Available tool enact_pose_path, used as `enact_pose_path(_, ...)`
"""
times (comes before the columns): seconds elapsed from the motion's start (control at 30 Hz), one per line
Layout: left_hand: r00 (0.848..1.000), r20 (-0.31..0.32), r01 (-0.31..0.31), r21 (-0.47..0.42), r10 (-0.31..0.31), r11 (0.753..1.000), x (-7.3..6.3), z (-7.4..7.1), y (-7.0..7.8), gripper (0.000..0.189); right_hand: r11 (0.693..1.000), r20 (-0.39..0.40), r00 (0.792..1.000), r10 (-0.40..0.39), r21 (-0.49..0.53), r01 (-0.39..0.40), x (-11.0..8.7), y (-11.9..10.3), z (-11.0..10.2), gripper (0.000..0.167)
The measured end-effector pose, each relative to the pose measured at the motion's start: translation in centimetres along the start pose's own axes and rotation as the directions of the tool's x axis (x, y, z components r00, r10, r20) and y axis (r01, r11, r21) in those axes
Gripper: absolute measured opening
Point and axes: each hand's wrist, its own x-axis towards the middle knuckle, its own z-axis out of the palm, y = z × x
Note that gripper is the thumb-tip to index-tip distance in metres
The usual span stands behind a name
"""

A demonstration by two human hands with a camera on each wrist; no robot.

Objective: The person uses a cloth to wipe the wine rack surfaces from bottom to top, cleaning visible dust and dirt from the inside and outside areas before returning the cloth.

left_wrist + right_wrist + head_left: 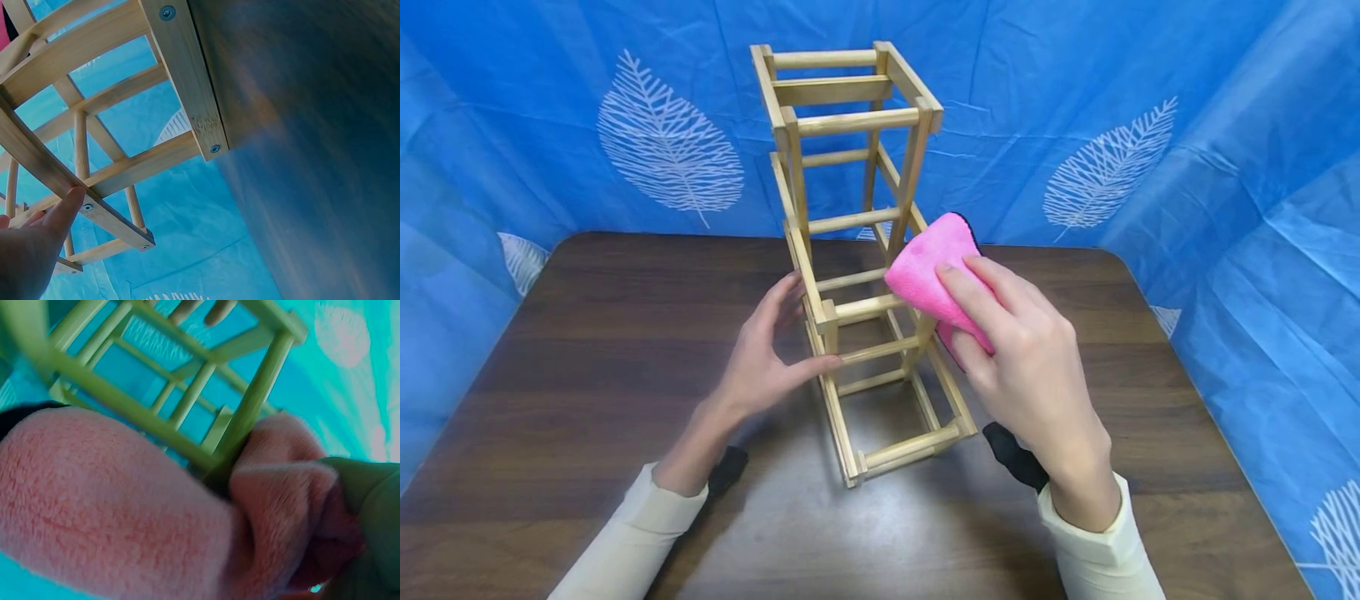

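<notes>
A light wooden rack (868, 308) with several tiers of bars stands upright on the table. My left hand (760, 358) holds its left side at mid height, the thumb across the front and the fingers partly hidden behind the side rail. In the left wrist view, a digit of that left hand (37, 256) touches a slat with screw heads. My right hand (1037, 358) grips a folded pink cloth (925, 267) with a dark edge, held against the rack's right front post. Up close in the right wrist view, the fuzzy cloth (112, 506) bunches around the post.
The dark wood-grain table (587, 375) reaches back to a blue curtain (1015, 100) with white leaf prints, which surrounds it on the back and sides. Black straps (1015, 454) show at both wrists below the hands.
</notes>
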Motion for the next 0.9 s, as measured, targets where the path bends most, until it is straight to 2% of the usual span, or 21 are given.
enact_pose_path(0.2,1.000,0.011,0.013,-0.007,-0.013,1.000,0.0,-0.1,0.0,0.105,0.998,-0.027,1.000,-0.015,-0.068,0.013,-0.2,-1.8,0.4,0.051)
enact_pose_path(0.47,1.000,0.016,0.014,0.004,-0.014,1.000,0.0,-0.3,0.0,0.106,0.989,-0.025,0.999,-0.031,-0.146,0.028,-0.3,-3.5,0.7,0.052)
enact_pose_path(0.7,1.000,0.022,0.002,-0.006,-0.002,1.000,0.0,-0.4,0.0,0.109,0.979,0.000,0.999,-0.052,-0.196,0.051,0.0,-4.5,1.0,0.043)
enact_pose_path(0.9,0.999,0.032,0.002,0.004,-0.002,1.000,0.1,-0.4,0.0,0.107,0.966,-0.054,0.992,-0.113,-0.241,0.097,0.1,-5.7,1.0,0.032)
